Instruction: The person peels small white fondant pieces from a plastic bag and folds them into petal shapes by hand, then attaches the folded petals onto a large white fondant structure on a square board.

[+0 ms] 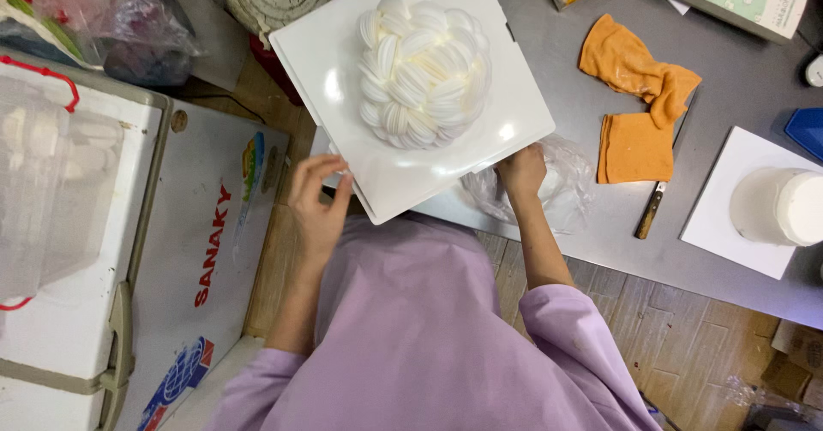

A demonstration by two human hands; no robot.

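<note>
1. Steel desk (729,268), orange cloths (639,97) right, chest freezer (171,251) left.
2. Left hand (315,204) fingers grip white square board (343,45) near corner.
3. Right hand (521,174) holds board's near-right edge; finger state can't tell.
4. Piped white cake (423,68) sits centred on board.

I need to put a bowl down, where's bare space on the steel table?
Bare steel table lies between the white cake board and the orange cloths, and below the knife along the near edge. It is crowded by the right hand, where clear plastic bunches.
</note>
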